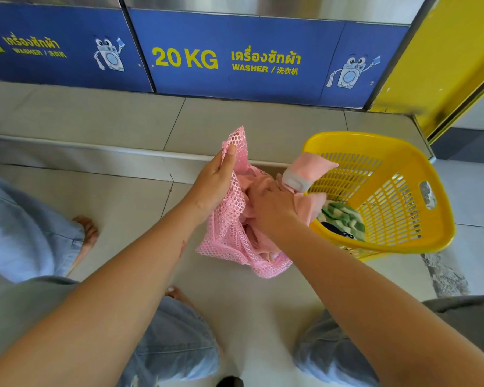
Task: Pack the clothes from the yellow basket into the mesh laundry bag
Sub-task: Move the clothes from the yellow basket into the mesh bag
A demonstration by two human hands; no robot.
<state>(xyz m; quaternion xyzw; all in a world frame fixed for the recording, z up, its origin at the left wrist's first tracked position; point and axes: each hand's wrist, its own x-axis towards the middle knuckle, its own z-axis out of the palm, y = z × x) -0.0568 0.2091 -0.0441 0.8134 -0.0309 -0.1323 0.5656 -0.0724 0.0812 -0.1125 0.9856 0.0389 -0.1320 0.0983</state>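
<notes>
Floor tiles (263,317) meet blue washer panels (235,51).

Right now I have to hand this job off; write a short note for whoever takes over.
Left hand: gripping the top edge of the pink mesh bag, holding its mouth open.
Right hand: closed on a pink garment, pushing it into the bag; part of it hangs outside.
Done: some pink clothing already sits in the bag.
Left: finish stuffing this piece, then move the green striped item and dark item from the yellow basket.
</notes>
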